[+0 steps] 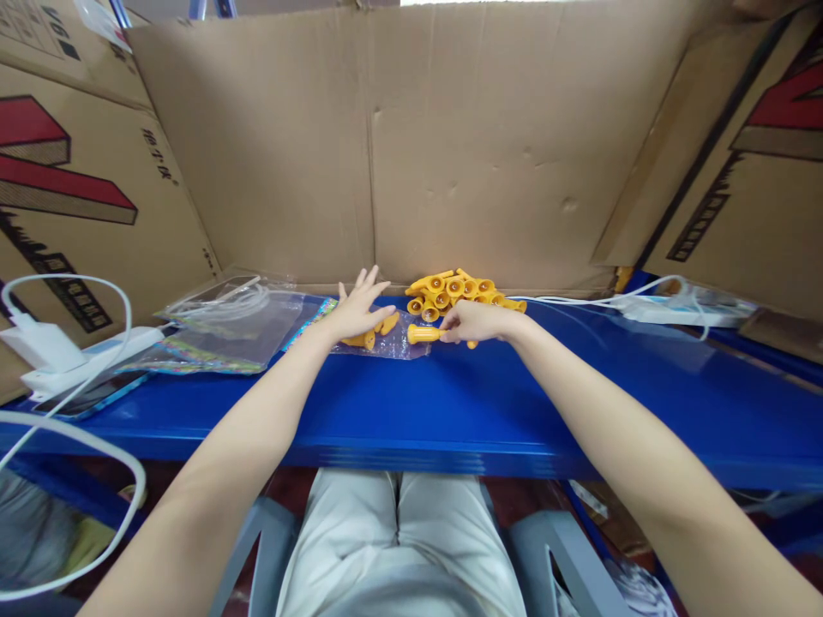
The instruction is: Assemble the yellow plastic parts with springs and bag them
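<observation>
My right hand [474,321] pinches the thin end of a yellow horn-shaped plastic piece [423,334], whose wide end points left over a clear plastic bag [399,346]. With fingers spread, my left hand [361,307] lies on the bag, and part of the bag's colourful printed edge [313,322] shows beside my wrist. More yellow plastic pieces [368,340] are partly visible in or under the bag near my left palm. Just behind my right hand, a pile of similar yellow horn-shaped pieces [450,291] rests on the blue shelf [411,403], flared ends mostly toward me.
Flat clear bags [225,330] lie at left, beside a white power strip with a plugged charger [48,347] and a phone [96,394]. At right sits another white power strip [685,310] with cables. Cardboard [450,146] walls the back and both sides.
</observation>
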A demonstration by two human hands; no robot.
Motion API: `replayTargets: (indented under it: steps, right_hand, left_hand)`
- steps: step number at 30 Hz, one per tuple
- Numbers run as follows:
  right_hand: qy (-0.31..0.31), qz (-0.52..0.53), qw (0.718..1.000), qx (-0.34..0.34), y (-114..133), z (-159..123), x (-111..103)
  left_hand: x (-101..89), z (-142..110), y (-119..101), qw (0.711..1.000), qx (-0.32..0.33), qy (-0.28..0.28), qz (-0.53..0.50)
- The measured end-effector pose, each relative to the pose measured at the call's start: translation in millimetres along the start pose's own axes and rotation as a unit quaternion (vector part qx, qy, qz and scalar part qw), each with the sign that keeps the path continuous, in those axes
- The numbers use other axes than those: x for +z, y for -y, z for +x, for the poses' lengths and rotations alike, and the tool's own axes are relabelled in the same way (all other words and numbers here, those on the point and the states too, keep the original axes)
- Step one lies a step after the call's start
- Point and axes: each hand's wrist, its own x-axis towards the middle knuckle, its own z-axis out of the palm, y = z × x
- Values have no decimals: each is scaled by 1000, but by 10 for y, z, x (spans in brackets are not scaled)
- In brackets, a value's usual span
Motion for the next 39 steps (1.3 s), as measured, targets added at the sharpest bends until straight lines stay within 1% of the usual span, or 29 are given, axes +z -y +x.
replayTargets:
  steps: [3,5,8,11,14,18,21,23,25,27,29,31,33,35,36,38,39]
  right_hand:
    - [-29,-63,996,58,-2,-5,-36]
    - [-39,-88,992,86,2,-15,-54]
    - [-40,-85,992,90,20,-31,-57]
    - [-47,-86,992,81,33,-36,-41]
    - [-46,-71,995,60,19,-15,-11]
    - [-72,-24,997,-2,-27,69,73]
    - [-110,31,991,-62,-45,168,168]
    - [-128,76,985,-91,-42,244,236]
    - [-130,116,979,-107,-28,321,298]
    - [-125,142,975,-116,-3,388,347]
    - [-126,156,972,-120,33,438,380]
    - [-127,174,969,-124,78,468,401]
    - [-130,191,965,-125,127,487,420]
    - [-131,197,963,-126,171,504,446]
    - [-131,195,964,-124,190,512,463]
    - [-132,188,967,-114,221,531,504]
    - [-133,191,967,-106,231,538,526]
  left_hand:
    - [27,-54,-269,997,75,19,-27]
    - [78,-75,-418,994,96,30,-35]
    - [150,-79,-552,995,81,41,-31]
    - [181,-65,-585,997,56,26,-38]
    - [184,-48,-564,998,33,-17,-53]
    - [187,-32,-532,994,24,-77,-76]
    - [167,-24,-518,991,16,-94,-90]
    - [118,-9,-502,991,12,-95,-98]
    - [34,26,-460,989,7,-93,-111]
    - [-70,82,-376,986,-19,-94,-137]
    - [-157,146,-243,977,-78,-110,-164]
    - [-187,195,-73,967,-151,-114,-169]
    - [-144,209,108,956,-232,-100,-151]
    - [-43,189,269,947,-282,-75,-132]
    - [17,172,337,944,-302,-64,-121]
    - [130,140,446,944,-316,-31,-96]
    - [177,131,490,944,-317,-29,-84]
